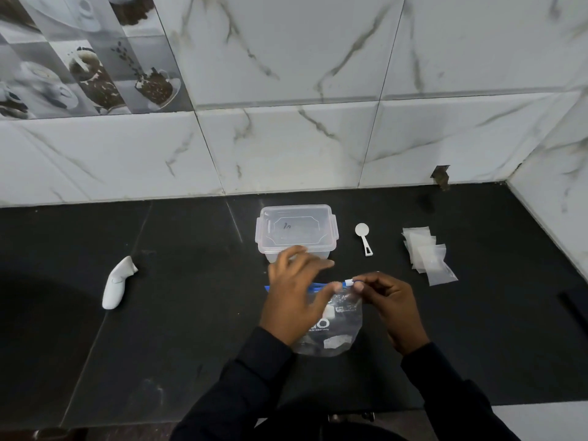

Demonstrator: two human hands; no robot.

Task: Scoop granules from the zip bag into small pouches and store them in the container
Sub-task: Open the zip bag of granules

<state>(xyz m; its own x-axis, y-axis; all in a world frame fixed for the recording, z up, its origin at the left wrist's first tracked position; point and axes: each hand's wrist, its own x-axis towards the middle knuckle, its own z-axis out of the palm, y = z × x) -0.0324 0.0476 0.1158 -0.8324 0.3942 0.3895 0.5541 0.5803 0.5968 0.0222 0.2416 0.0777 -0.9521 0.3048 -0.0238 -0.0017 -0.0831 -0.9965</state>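
The right grip is clamped on the small white slider at the top of the zip bag, thumb and forefinger pinching it. The left grip lies over the bag's other half with its fingers apart and fairly straight, its thumb tip against the blue zip track, just beside the slider. The bag lies flat on the dark surface under and between both grips. How far the zip is open I cannot tell.

Just beyond the left grip stands the container, its lid on. Beyond the right grip lies the white scoop, and further out on that side, the heap of small pouches. Well off from the left grip lies a white object.

The likely step is running the slider along the track. The risks, as I judge them:
- The thin bag may drag along with the slider if the left thumb holds it too lightly.
- A sharp tug could pull the slider off the track's end.
- A jerk of the bag could spill granules once the mouth gapes.
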